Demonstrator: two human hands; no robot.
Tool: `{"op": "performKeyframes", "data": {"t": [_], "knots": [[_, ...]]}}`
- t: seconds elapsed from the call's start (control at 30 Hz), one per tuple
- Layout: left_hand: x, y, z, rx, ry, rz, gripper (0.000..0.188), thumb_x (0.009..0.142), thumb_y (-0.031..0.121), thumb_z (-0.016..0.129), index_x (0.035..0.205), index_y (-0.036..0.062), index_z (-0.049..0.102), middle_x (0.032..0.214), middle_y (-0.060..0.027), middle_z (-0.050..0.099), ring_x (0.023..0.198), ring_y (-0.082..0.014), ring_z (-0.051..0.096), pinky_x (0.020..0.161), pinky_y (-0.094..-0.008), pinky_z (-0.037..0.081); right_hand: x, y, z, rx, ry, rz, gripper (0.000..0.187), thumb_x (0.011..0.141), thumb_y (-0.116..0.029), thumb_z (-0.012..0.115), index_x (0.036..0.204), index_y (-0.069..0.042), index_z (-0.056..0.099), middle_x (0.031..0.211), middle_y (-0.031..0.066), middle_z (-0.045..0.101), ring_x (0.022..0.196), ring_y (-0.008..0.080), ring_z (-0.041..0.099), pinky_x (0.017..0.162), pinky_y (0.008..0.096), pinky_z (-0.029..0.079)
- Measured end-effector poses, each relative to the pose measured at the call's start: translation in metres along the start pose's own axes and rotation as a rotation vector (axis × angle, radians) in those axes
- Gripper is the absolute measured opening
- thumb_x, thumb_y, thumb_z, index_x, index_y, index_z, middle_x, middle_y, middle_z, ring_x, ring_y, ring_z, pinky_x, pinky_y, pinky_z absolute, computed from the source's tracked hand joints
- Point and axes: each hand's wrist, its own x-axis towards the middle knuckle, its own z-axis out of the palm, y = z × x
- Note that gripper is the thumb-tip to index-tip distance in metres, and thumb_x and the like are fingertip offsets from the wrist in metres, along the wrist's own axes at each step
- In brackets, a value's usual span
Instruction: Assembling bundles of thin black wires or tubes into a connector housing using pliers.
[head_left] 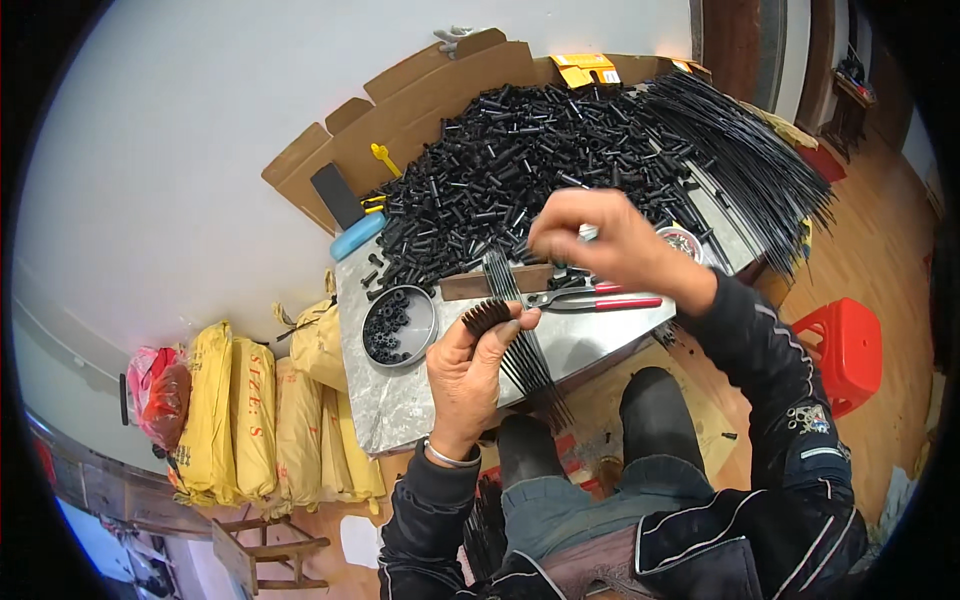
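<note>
Left hand (470,365) is clamped around a bundle of thin black rods (520,345), capped ends fanned out just above the thumb, the loose ends trailing down over the front edge of the metal-topped table (400,400). Right hand (605,240) hovers over the table's middle, fingertips pinched on something small; what exactly, I cannot tell. Just below that hand lie red-handled pliers (590,298), beside a brown wooden block (470,284). Left of the bundle sits a round tin of black caps (397,325). Behind, a heap of black plastic tubes (520,160) fills the table's far side.
</note>
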Motion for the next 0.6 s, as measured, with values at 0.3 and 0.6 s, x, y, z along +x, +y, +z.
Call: {"op": "performKeyframes", "data": {"t": [0.3,0.6], "knots": [[0.000,-0.002,0.007,-0.006,0.016,0.022,0.018,0.094,0.005,0.057,0.108,-0.0030,0.064,0.094,-0.0111,0.070,0.090,-0.0160,0.066,0.084,-0.0281,0.052,-0.019,-0.042,0.010,-0.154,0.054,-0.170,0.014,0.075,-0.005,0.073,0.086,-0.003,0.064,0.071,0.0077,0.059,0.061,0.0219,0.060,0.052,0.0311,0.046],[-0.001,0.003,0.007,0.012,-0.002,0.042,0.018,0.094,0.007,0.057,0.108,-0.0037,0.064,0.093,-0.0112,0.071,0.091,-0.0154,0.066,0.083,-0.0272,0.051,-0.015,-0.048,0.010,-0.185,0.040,-0.197,0.013,0.074,-0.006,0.073,0.085,-0.004,0.066,0.069,0.0060,0.057,0.057,0.0209,0.058,0.049,0.0309,0.044]]}}
